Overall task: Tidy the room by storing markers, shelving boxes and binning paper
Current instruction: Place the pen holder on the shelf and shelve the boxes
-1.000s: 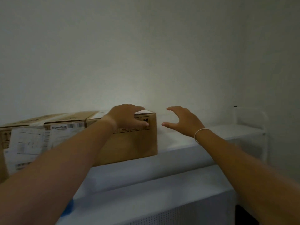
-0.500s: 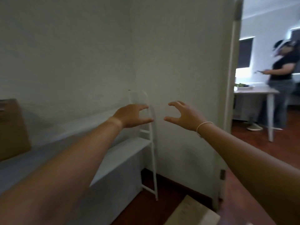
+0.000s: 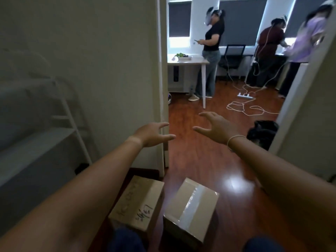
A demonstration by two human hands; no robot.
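Two cardboard boxes stand on the wooden floor below my arms: one with handwriting on top [image 3: 137, 201] at the left, one sealed with clear tape [image 3: 190, 206] to its right. My left hand [image 3: 151, 133] and my right hand [image 3: 214, 129] are stretched out in mid-air above them, fingers spread, holding nothing. The right wrist carries a thin white band. The white shelf unit [image 3: 36, 140] stands at the left against the wall.
A doorway opens ahead with a white door frame [image 3: 162, 88]. Beyond it are three people, a white table [image 3: 189, 61], a black chair, and a power strip with white cables [image 3: 245, 104] on the floor. A black bag [image 3: 262, 134] sits by the right wall.
My left hand has let go of the box on the shelf. The view has swung right and down from the shelf to the doorway and the two boxes on the floor.
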